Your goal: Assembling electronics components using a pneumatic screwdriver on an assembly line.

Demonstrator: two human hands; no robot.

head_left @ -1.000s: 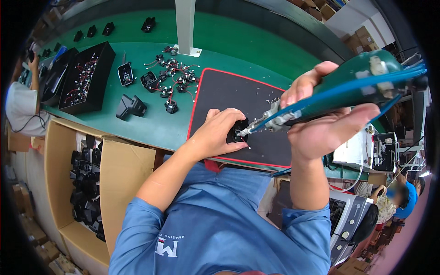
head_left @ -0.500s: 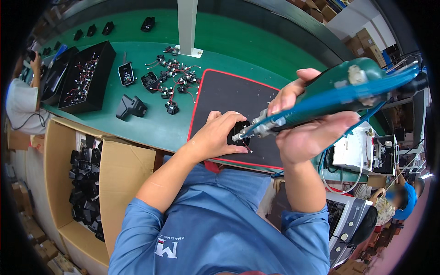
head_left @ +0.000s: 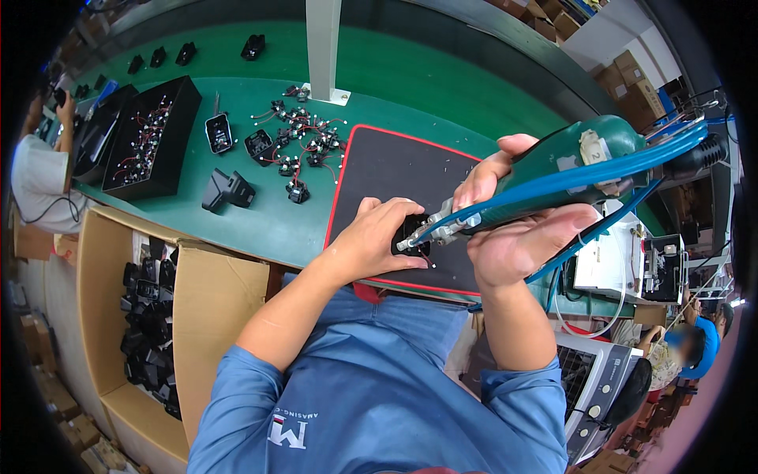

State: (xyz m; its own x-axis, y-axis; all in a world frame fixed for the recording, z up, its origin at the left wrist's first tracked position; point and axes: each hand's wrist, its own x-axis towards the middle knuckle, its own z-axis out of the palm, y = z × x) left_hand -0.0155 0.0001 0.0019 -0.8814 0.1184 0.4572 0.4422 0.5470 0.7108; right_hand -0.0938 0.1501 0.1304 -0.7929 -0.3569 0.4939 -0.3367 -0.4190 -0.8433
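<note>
Head view, left fingers (head_left: 400,208): are grasping the black housing (head_left: 409,224) toward the mat's (head_left: 375,170) near edge.
Right fingers (head_left: 491,169): are gripping the green tool (head_left: 549,162), its long axis slanting leftward and nearward over the housing.

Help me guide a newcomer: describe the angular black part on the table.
On the green table, find the red-edged mat. Look left, between it and the long black box, toward the table's near edge. The angular black part sits alone there, with no wires showing, unlike the wired parts nearby.

A housing (head_left: 408,227) sits on the mat (head_left: 379,170) — wired parts (head_left: 300,125) left, box (head_left: 181,130) beyond.
</note>
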